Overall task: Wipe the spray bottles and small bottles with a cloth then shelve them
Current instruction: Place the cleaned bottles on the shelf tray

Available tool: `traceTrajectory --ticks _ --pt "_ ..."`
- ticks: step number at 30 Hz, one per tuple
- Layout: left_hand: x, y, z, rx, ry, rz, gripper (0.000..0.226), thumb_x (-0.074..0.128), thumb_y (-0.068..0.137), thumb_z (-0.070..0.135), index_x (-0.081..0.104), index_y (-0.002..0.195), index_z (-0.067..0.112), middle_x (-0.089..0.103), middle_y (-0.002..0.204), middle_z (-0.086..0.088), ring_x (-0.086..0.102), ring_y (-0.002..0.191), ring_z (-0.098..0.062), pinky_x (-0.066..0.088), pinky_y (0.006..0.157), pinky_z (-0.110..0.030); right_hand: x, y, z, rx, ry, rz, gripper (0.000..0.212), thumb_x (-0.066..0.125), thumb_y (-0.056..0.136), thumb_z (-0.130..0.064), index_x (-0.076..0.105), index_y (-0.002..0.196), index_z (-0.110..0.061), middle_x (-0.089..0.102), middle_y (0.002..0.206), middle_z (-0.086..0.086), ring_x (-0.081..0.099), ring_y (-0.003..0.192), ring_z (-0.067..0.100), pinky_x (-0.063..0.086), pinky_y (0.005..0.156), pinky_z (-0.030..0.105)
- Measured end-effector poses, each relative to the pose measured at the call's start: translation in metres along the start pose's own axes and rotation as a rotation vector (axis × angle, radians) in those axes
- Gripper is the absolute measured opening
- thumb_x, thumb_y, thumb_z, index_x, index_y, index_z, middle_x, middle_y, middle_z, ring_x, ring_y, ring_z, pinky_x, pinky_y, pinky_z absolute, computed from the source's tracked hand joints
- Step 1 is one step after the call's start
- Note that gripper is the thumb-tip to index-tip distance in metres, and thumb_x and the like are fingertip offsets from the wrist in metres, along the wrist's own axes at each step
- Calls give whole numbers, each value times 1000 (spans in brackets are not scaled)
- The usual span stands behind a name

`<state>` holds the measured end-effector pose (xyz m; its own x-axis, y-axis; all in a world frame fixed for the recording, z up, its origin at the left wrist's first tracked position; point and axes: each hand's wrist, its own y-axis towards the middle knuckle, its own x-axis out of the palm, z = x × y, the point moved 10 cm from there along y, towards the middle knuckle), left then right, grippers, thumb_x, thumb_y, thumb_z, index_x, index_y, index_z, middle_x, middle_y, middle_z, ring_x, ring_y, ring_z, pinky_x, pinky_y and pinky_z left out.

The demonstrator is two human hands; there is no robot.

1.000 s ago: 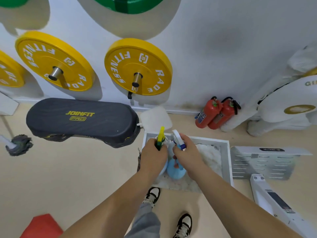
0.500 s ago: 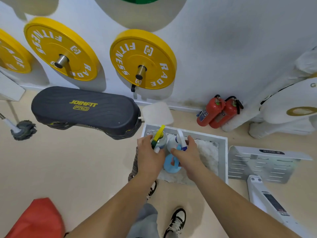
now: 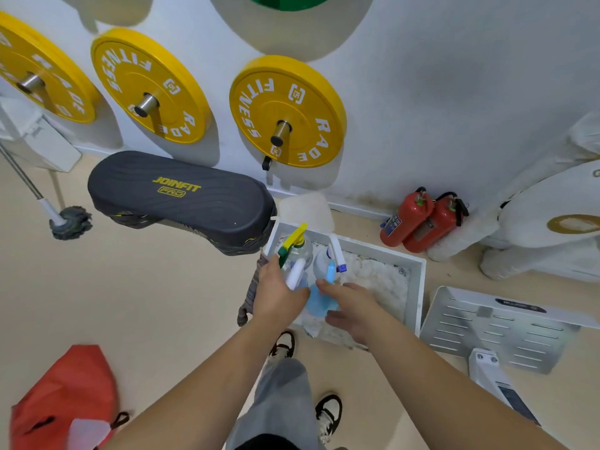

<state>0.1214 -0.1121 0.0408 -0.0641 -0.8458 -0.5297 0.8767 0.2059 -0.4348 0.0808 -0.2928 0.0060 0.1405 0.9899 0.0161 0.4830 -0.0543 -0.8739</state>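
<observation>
Three spray bottles stand together in the near left corner of a white tray (image 3: 418, 287). One is clear with a yellow and green trigger (image 3: 296, 243). Another is clear with a white head and blue nozzle (image 3: 336, 256). The third is a blue bottle (image 3: 316, 303) with a white spray head. My left hand (image 3: 277, 298) grips that white head, and a dark cloth (image 3: 249, 298) hangs below the hand. My right hand (image 3: 355, 308) holds the blue bottle's body between fingers and thumb.
A dark JOINFIT bench pad (image 3: 177, 196) lies left of the tray. Yellow weight plates (image 3: 287, 112) hang on the wall behind. Two red fire extinguishers (image 3: 422, 219) stand at the right, and a white perforated metal plate (image 3: 496, 326) lies beside the tray. A mop (image 3: 69, 220) and a red bag (image 3: 65, 397) are on the left.
My left hand let go of the yellow-trigger bottle and my right hand let go of the white-headed one, both left standing in the tray. Both hands moved onto the blue bottle.
</observation>
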Motion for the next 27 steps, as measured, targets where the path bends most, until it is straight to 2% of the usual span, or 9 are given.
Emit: traceTrajectory --ticks 4,6,9,12,15,18,20,24,27 --pt "12 0 -11 -77 -107 -121 83 72 93 24 23 158 34 59 129 7 58 105 -18 49 87 -29 6 12 1 31 100 -62 115 91 78 -27 15 163 -40 46 150 2 63 117 40 55 100 52" --pt "14 5 -14 -86 -122 -114 86 71 95 24 17 162 30 59 130 6 59 107 -18 48 89 -29 13 15 -4 24 108 -102 117 96 70 -26 24 160 -44 54 144 -2 68 114 34 59 92 49" --pt "14 13 -21 -120 -167 -76 76 72 94 26 28 156 26 67 113 12 65 96 -6 50 85 -28 10 23 -5 20 145 -76 113 98 65 -22 34 157 -33 62 138 2 69 112 25 59 90 45" --pt "15 13 -29 -147 -189 -49 59 75 89 31 45 141 33 71 100 12 69 92 -4 57 84 -33 10 24 -1 49 100 -110 112 100 63 -32 36 154 -24 58 140 5 70 109 30 59 94 44" --pt "15 6 -41 -194 -228 -35 55 79 84 25 51 130 32 70 102 5 68 91 -6 58 86 -32 6 18 -1 28 40 -120 74 92 77 -31 40 131 -29 61 111 -2 67 101 29 55 99 44" --pt "15 -11 -47 -231 -299 -39 66 78 86 14 46 144 9 60 101 1 59 79 -5 50 66 -12 -6 4 1 -22 -34 -69 104 90 78 -38 27 159 -22 56 139 9 63 115 33 55 102 47" --pt "5 -31 -52 -242 -256 20 55 73 90 14 50 140 7 58 99 2 53 75 -4 41 58 -12 -12 -12 3 -76 -99 -40 111 91 77 -43 24 162 -14 54 142 14 64 115 31 57 98 49" --pt "5 -87 -68 -274 -359 23 23 64 92 10 59 113 17 63 95 -5 55 78 -17 50 76 -32 -27 -39 29 -135 -151 -25 54 78 91 -39 61 130 -6 67 101 10 68 83 23 63 89 50" --pt "16 -144 -91 -285 -405 32 16 59 92 6 56 91 22 55 85 -5 53 79 -21 46 69 -35 -32 -64 70 -137 -149 -86 25 68 100 -26 65 116 -7 69 91 11 67 70 22 62 69 39"
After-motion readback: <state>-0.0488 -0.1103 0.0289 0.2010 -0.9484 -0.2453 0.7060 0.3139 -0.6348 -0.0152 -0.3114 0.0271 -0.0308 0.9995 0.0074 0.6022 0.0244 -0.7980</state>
